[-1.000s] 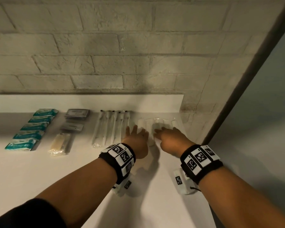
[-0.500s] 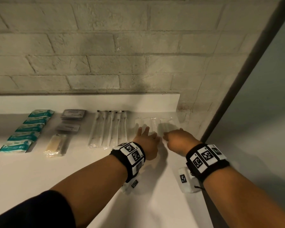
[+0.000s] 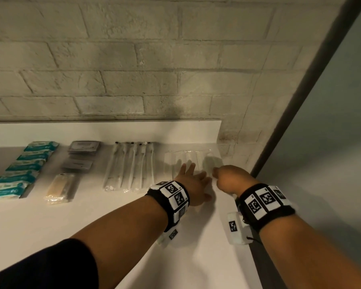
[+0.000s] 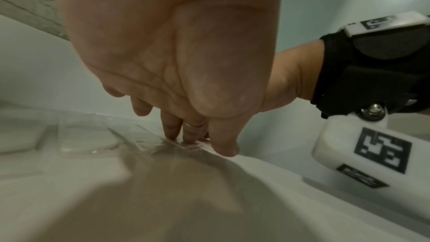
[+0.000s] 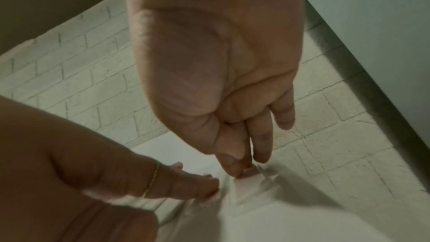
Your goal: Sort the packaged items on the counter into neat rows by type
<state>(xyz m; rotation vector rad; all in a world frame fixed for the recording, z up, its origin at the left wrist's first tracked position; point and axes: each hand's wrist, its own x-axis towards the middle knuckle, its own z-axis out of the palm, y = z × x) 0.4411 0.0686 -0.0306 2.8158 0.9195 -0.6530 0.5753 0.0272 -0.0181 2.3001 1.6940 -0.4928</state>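
Note:
A row of clear packets (image 3: 188, 157) lies at the counter's far right, near the wall. My left hand (image 3: 191, 176) lies on their near ends, and its straight fingers (image 4: 186, 135) press the crinkled clear wrap (image 4: 144, 135). Just to its right, my right hand (image 3: 219, 174) points down, thumb and fingers (image 5: 232, 165) pinching the edge of one clear packet (image 5: 253, 183). To the left lie a row of long white wrapped sticks (image 3: 133, 165), grey sachets (image 3: 82, 148), a beige packet (image 3: 59, 187) and a column of teal packets (image 3: 27, 165).
The white counter (image 3: 92, 222) ends at a right edge (image 3: 252, 257) close beside my right wrist. A low white backsplash (image 3: 113, 132) and a brick wall (image 3: 154, 80) stand behind the rows. A dark frame and pale panel (image 3: 321, 142) close off the right side.
Both hands have slid to the right along the clear packets, away from the long white sticks. My view has turned slightly right. The other rows have not moved.

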